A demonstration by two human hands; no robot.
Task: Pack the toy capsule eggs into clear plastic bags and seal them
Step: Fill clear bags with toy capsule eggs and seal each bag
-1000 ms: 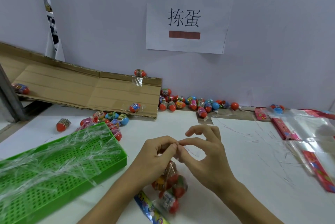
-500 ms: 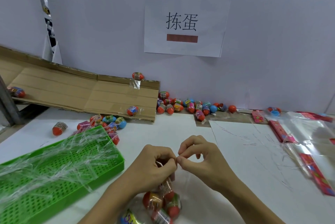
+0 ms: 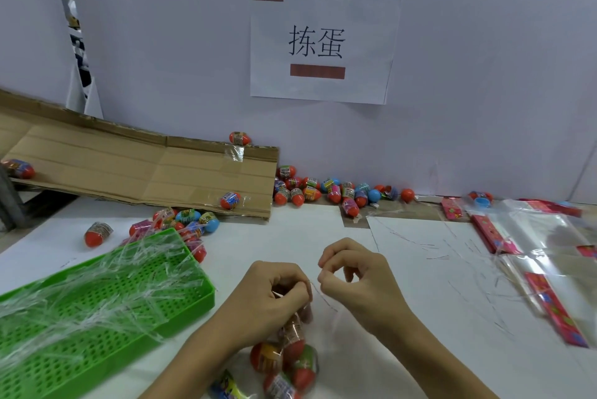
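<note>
filled clear bag of capsule eggs (image 3: 287,363) at 6 o'clock, neck bunched in left hand (image 3: 271,295) w/ fingers curled tight round it; right hand (image 3: 355,272) just beside at 3 o'clock of it, thumb & forefinger pinching a thin clear tie strip (image 3: 323,297). could slip: strip thin & slick, so loose pinch = neck reopens, eggs spill toward green perforated tray (image 3: 181,298) at 9 o'clock. loose eggs (image 3: 323,193) along wall at 12 o'clock, spare bags (image 3: 542,237) at 3 o'clock, not yet packed.

Glossy plastic eggs (image 3: 332,193); matt corrugated cardboard (image 3: 145,169) (taped); perforated green plastic tray (image 3: 181,308).
</note>
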